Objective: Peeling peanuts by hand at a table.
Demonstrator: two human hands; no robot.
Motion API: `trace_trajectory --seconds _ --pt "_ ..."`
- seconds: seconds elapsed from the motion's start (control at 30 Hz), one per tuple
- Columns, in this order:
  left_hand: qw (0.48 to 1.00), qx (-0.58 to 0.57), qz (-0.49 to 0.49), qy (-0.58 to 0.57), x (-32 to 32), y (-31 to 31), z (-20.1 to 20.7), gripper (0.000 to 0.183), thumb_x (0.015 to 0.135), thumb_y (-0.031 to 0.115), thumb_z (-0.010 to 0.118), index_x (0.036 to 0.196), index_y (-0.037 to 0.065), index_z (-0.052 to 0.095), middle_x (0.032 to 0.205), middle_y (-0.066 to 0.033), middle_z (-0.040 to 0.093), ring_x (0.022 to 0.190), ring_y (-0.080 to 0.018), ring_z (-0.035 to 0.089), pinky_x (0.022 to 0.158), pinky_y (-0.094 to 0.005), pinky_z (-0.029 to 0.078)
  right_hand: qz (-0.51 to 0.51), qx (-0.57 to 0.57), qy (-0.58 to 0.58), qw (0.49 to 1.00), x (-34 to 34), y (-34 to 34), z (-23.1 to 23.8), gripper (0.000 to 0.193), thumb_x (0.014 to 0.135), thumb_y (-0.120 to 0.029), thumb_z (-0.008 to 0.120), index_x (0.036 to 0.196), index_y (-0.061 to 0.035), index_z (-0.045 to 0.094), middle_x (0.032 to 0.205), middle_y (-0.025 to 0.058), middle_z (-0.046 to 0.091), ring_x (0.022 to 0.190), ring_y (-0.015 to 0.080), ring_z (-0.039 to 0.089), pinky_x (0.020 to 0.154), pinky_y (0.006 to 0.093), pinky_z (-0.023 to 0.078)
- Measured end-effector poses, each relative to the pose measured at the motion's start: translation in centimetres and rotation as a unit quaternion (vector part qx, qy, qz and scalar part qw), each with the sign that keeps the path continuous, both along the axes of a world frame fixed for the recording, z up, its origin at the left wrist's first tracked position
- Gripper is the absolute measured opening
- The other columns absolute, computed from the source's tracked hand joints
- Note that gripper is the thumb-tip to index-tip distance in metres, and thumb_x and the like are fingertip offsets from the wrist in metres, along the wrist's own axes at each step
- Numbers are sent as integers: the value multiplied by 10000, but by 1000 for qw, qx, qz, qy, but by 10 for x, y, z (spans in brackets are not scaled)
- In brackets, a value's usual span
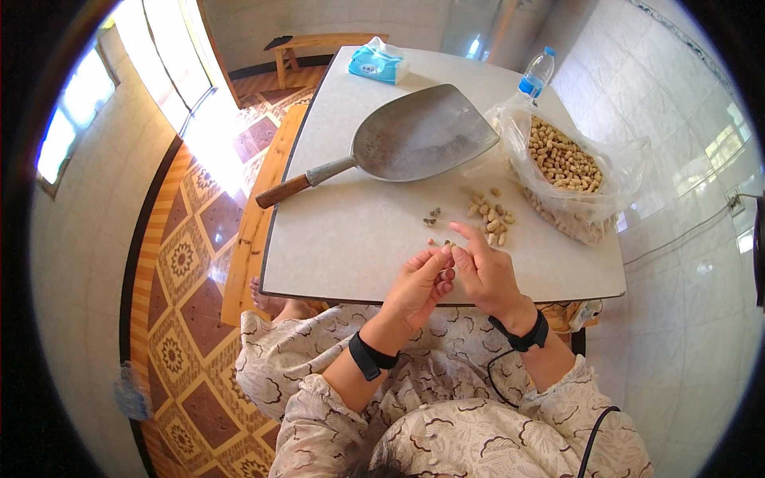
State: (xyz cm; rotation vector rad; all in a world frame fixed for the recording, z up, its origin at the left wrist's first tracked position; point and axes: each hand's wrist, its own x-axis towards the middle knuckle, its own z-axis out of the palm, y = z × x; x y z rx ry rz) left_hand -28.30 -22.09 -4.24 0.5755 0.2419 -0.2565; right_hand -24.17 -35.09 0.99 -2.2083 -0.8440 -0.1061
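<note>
Over the near edge of the table, my left hand and my right hand meet at their fingertips. Both are closed in a pinch on a small peanut, mostly covered by the thumbs and fingers; whether its shell is cracked I cannot tell. The right index finger sticks out, pointing forward. Just left of the fingertips lies a small reddish kernel. A few dark shell-like bits are scattered beyond it. To the right of these, a loose pile of unshelled peanuts rests on the pale table.
A clear plastic bag of peanuts stands open at the right. A large metal scoop lies across the middle, its wooden handle over the left edge. Farther back are a blue tissue pack and a water bottle. A wooden bench runs along the left.
</note>
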Motion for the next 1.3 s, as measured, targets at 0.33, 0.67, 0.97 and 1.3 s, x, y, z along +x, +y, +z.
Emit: trace_trajectory --seconds 0.33,0.67,0.97,1.3 --pt "995 86 41 4 0 -5 4 156 896 247 565 868 94 544 677 58 456 581 -35 408 489 -180 333 -6 88 138 987 4 1 -9 264 887 -118 505 1110 12 561 703 120 605 527 143 568 513 260 452" --pt "991 77 95 61 8 -4 5 221 915 304 521 839 97 510 642 47 426 515 -40 388 429 -191 310 -45 152 183 970 10 16 -24 275 899 -89 464 1139 -1 566 660 91 592 516 93 521 505 232 435" --pt "984 171 52 15 10 -5 10 278 909 360 519 808 102 499 647 42 446 509 -38 386 430 -181 300 -34 138 60 988 6 23 -22 317 840 -51 461 1133 16 559 893 205 636 705 222 620 647 311 477" --pt "992 123 5 -11 22 1 -5 183 931 274 494 875 108 542 694 65 480 553 -22 409 444 -159 333 -93 90 138 982 15 12 -22 272 863 -73 451 1093 12 569 862 200 621 752 300 615 672 331 478"
